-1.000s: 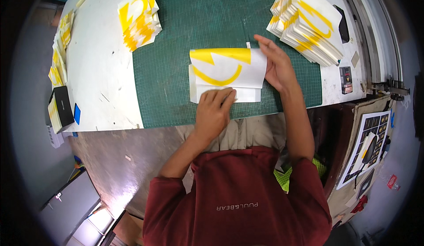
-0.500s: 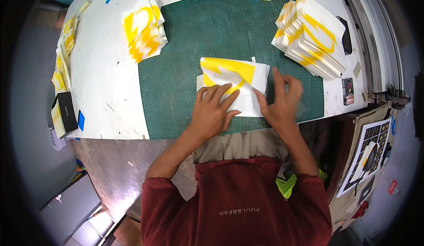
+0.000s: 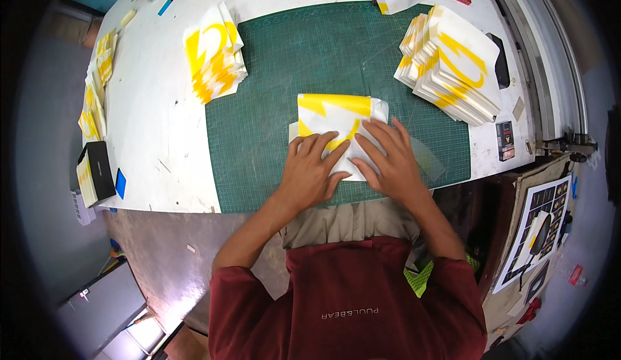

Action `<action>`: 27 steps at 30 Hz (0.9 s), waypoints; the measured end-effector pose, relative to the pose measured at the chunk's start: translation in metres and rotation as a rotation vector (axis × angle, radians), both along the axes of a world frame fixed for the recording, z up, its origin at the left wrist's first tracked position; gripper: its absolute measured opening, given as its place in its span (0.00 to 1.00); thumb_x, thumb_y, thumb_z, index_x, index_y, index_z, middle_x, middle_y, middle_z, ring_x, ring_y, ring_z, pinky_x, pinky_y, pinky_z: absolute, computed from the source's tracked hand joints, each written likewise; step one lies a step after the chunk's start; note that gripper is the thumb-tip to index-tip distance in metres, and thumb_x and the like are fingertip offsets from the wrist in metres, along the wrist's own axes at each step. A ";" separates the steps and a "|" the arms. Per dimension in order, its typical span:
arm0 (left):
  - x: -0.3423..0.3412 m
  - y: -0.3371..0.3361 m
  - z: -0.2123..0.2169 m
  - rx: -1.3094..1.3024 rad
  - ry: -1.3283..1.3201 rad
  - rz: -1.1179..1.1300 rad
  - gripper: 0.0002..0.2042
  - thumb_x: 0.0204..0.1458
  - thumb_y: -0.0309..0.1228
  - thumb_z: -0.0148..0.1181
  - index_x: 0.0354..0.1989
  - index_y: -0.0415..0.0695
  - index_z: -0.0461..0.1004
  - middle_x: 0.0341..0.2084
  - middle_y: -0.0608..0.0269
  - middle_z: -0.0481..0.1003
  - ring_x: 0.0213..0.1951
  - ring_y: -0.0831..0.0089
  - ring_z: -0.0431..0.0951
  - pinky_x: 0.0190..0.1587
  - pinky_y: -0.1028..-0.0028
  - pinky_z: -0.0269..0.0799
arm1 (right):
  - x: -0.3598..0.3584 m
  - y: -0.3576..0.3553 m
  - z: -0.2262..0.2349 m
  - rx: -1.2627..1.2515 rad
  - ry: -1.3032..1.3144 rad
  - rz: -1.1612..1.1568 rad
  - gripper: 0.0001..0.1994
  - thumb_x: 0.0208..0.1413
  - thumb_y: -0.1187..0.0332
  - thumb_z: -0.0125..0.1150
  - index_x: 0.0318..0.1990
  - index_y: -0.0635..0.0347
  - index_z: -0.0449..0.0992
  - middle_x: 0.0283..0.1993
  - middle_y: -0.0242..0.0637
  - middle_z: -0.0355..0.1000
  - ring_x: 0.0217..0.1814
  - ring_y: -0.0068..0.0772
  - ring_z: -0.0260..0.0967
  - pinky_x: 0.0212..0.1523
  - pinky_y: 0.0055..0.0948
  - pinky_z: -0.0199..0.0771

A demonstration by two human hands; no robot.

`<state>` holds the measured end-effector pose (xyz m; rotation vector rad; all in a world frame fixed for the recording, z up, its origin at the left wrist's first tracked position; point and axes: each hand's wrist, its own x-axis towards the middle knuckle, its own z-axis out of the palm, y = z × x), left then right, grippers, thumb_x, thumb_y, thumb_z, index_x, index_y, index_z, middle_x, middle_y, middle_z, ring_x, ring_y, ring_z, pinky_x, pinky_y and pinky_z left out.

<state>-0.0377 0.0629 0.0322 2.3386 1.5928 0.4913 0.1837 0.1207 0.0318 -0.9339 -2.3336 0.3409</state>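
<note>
Both hands, left hand (image 3: 310, 169) and right hand (image 3: 390, 164), lie flat with fingers spread on the white-and-yellow folded sheet (image 3: 337, 122) at the frame's centre, grasping nothing, pinning it to the green cutting mat (image 3: 272, 88), probably to flatten the fold.

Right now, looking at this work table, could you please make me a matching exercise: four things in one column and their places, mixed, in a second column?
Things:
1. folded white and yellow sheet
2. tall stack of folded sheets
3. fanned pile of sheets
4. black box

Places:
A. at the table's left edge
B. on the mat's left border
C. under both hands
D. on the mat's right end

Pairs: 1-C, 2-D, 3-B, 4-A
</note>
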 end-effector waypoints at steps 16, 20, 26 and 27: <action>0.001 -0.005 -0.003 0.027 -0.029 0.010 0.28 0.54 0.43 0.68 0.63 0.47 0.75 0.62 0.57 0.69 0.61 0.56 0.68 0.63 0.51 0.59 | 0.015 0.080 -0.037 -0.179 0.343 -0.162 0.11 0.52 0.80 0.68 0.44 0.64 0.83 0.37 0.40 0.76 0.31 0.35 0.75 0.31 0.31 0.75; 0.002 -0.004 -0.002 0.033 -0.026 0.013 0.28 0.55 0.44 0.69 0.63 0.48 0.76 0.62 0.56 0.69 0.60 0.55 0.68 0.63 0.52 0.59 | 0.012 0.078 -0.030 -0.080 0.414 -0.137 0.06 0.53 0.80 0.68 0.39 0.67 0.81 0.36 0.39 0.76 0.28 0.30 0.73 0.27 0.27 0.72; 0.002 -0.004 -0.003 0.033 -0.022 0.012 0.27 0.54 0.44 0.69 0.62 0.48 0.77 0.63 0.54 0.69 0.60 0.54 0.68 0.62 0.53 0.59 | 0.019 0.076 -0.023 -0.413 0.532 -0.198 0.05 0.55 0.77 0.70 0.32 0.66 0.79 0.32 0.33 0.75 0.24 0.19 0.66 0.24 0.23 0.66; 0.003 -0.004 -0.003 0.030 -0.023 0.012 0.27 0.54 0.44 0.69 0.62 0.48 0.77 0.63 0.54 0.69 0.60 0.54 0.68 0.62 0.53 0.59 | 0.020 0.076 -0.024 -0.533 0.592 -0.249 0.06 0.56 0.75 0.71 0.32 0.66 0.79 0.30 0.31 0.75 0.23 0.17 0.65 0.23 0.22 0.64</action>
